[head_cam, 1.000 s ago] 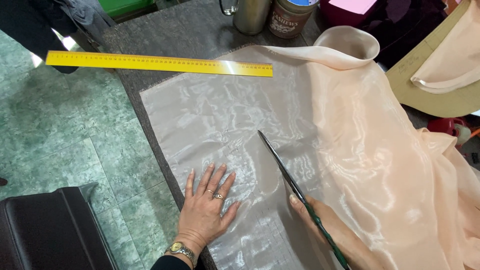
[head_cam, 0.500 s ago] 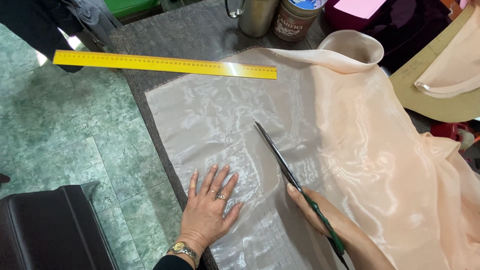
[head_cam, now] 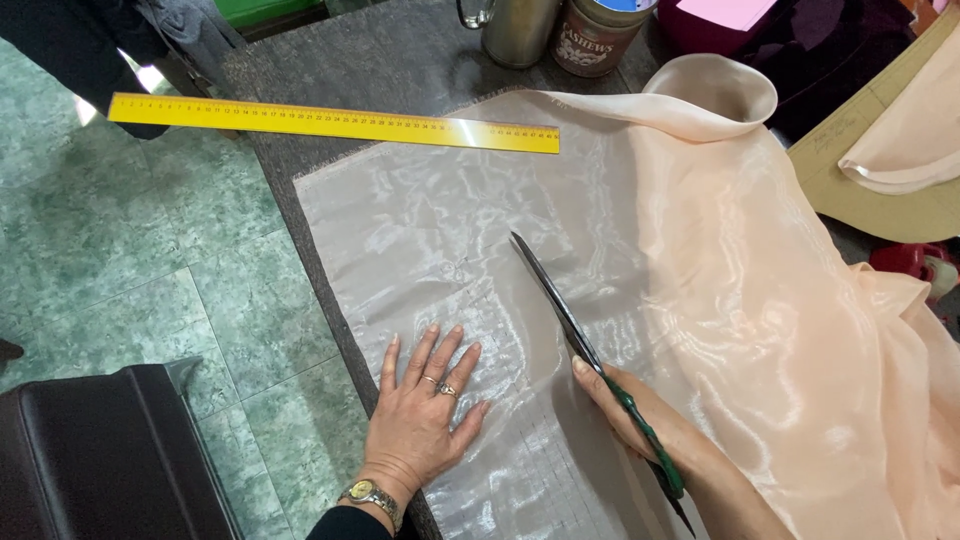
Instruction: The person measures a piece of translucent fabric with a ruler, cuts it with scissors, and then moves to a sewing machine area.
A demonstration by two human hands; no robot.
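Scissors (head_cam: 560,305) advanced through sheer fabric (head_cam: 440,230) — left hand (head_cam: 425,415) pressing flat.

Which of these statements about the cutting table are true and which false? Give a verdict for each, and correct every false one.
1. The left hand lies flat on the sheer fabric. True.
2. The right hand holds a pencil. False: it holds green-handled scissors.
3. The yellow ruler lies across the fabric's far edge. True.
4. The scissors' tips point toward the person. False: they point away, toward the ruler.
5. The left hand wears no jewellery. False: it has rings and a wristwatch.
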